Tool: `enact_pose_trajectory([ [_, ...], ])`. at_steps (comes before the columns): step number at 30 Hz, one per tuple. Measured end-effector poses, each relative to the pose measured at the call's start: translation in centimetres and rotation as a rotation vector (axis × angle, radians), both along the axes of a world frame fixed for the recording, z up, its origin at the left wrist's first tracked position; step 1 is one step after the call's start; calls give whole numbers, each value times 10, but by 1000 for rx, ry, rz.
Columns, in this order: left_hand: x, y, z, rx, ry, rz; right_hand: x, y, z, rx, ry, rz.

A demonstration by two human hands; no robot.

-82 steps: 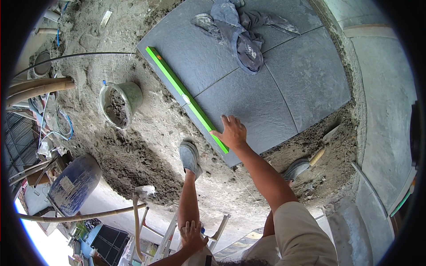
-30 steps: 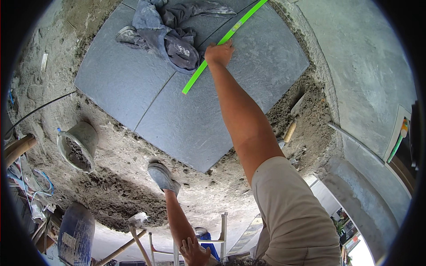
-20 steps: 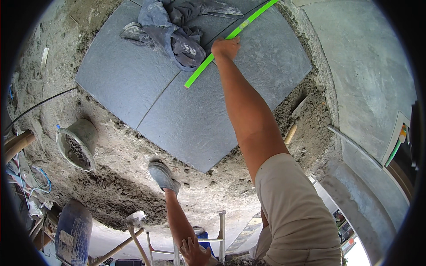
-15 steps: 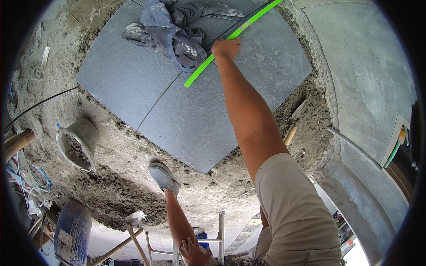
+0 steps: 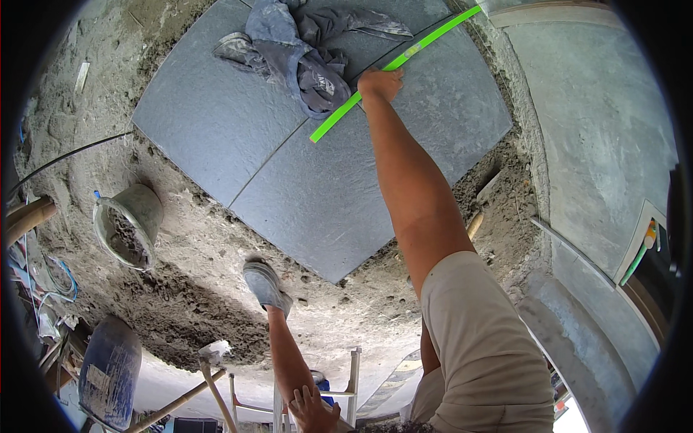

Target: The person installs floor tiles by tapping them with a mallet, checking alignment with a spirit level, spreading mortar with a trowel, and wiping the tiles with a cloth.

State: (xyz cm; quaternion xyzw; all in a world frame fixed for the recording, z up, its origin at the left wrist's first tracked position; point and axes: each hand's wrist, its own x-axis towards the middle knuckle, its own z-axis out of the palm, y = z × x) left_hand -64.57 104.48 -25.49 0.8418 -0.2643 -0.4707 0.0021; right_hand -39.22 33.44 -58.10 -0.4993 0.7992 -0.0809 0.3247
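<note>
A bright green spirit level (image 5: pixel 444 30) lies slantwise over large dark grey stone tiles (image 5: pixel 317 202), close to the joint between them. My right hand (image 5: pixel 380 84) reaches far forward and is closed around the level's middle; part of the grip is hidden behind the hand. Beside the level's near end is a crumpled, dusty grey-blue garment (image 5: pixel 289 61), spread over the tiles. My left hand (image 5: pixel 312 410) rests with its fingers apart on my bent leg (image 5: pixel 285 350), low in the picture. Below the tile edge, my foot in a grey shoe (image 5: pixel 263 281) stands on the rough ground.
A mortar-caked bucket (image 5: pixel 148 216) stands at the left. A wooden-handled tool (image 5: pixel 474 225) lies right of the tiles, partly behind my arm. Behind me are a metal ladder (image 5: pixel 354 382), long-handled tools (image 5: pixel 216 386) and a blue drum (image 5: pixel 112 375). A grey wall (image 5: pixel 592 130) borders the right.
The view has shifted slightly, so the tiles, garment and level appear a little farther right. My right hand stays on the level and my left hand on my leg.
</note>
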Motion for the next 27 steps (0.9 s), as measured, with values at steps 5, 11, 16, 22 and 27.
enact_pose_trajectory([
  [5, 26, -51, 14, 199, 2, -146, 5, 1, 0, -27, -12, -8],
  [11, 34, -67, 15, 142, -139, -198, 16, 3, 12, -67, -12, -47],
  [16, 32, -55, 13, 107, -96, -146, 23, 50, 51, -611, 205, 763],
  [22, 23, -47, 12, 132, -33, -113, 102, 73, 45, -349, 9, 1018],
  [27, 16, -27, 12, 267, 15, -165, 162, 151, 86, -555, -391, 1143],
])
